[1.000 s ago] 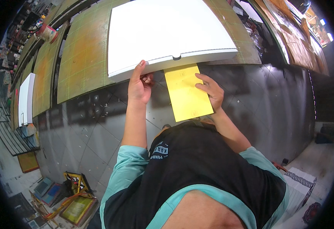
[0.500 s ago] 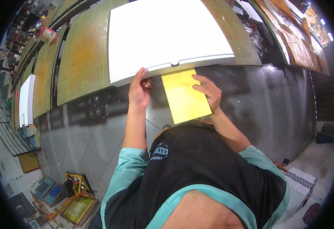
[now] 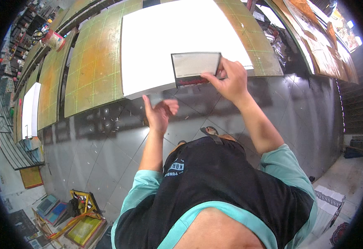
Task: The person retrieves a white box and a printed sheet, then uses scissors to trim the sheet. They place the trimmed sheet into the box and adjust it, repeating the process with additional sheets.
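My right hand [image 3: 233,81] pinches the right edge of a flat rectangular card [image 3: 197,64] between thumb and fingers. The face in view has a pale grey panel, a black border and a dark reddish strip along the near side. It is tilted over the front edge of a large flat white box [image 3: 156,39], covering part of that edge. Just below the box's front left part is my left hand [image 3: 158,116], thumb up and fingers apart, slightly smeared by motion. It holds nothing that I can see.
Worn green-brown boards with grid lines [image 3: 90,62] lie under and beside the box. A smaller white box [image 3: 31,110] and a pinkish-white tub [image 3: 53,40] are at the left. Brown sheets [image 3: 314,41] lie far right. Frames [image 3: 84,228] stand on the floor, lower left.
My right hand has risen from below the box edge to above it. The yellow face is gone from view; a grey-and-black face shows. My left hand has left the box edge and moved down slightly.
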Motion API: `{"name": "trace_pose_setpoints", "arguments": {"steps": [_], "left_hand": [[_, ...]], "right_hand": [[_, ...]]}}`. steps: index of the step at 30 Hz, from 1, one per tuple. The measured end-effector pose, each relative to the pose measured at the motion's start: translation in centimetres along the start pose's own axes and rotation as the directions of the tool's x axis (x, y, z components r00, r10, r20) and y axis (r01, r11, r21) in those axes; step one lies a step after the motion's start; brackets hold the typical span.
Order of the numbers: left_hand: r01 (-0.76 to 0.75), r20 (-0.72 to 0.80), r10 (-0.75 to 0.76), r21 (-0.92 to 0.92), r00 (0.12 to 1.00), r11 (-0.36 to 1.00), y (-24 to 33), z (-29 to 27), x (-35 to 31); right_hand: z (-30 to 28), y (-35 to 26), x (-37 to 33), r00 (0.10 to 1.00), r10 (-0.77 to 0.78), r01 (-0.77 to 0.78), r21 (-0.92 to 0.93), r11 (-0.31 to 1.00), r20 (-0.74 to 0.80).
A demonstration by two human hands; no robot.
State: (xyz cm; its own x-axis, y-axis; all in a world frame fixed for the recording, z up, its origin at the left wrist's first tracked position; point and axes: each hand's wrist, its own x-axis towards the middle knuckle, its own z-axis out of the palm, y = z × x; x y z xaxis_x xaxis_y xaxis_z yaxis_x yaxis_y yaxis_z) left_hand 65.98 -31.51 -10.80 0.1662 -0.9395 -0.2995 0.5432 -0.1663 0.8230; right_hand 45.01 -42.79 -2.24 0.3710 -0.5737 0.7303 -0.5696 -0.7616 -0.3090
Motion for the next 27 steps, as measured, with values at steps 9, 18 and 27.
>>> {"name": "trace_pose_setpoints", "arguments": {"steps": [9, 18, 27], "left_hand": [[-0.651, 0.567, 0.706, 0.734, 0.426, -0.197, 2.7, 7.2, -2.1], [-0.515, 0.66, 0.522, 0.75, 0.54, -0.414, 2.7, 6.7, 0.3], [-0.477, 0.607, 0.524, 0.794, 0.598, -0.377, 3.6, 7.4, 1.3]], "right_hand": [[1.6, 1.7, 2.4, 0.934, 0.224, -0.261, 0.103, 0.96, 0.278], [1.0, 1.2, 1.4, 0.974, -0.168, 0.178, -0.05, 0.983, 0.15], [0.9, 1.5, 0.5, 0.894, -0.219, 0.249, -0.027, 0.968, 0.39]]}}
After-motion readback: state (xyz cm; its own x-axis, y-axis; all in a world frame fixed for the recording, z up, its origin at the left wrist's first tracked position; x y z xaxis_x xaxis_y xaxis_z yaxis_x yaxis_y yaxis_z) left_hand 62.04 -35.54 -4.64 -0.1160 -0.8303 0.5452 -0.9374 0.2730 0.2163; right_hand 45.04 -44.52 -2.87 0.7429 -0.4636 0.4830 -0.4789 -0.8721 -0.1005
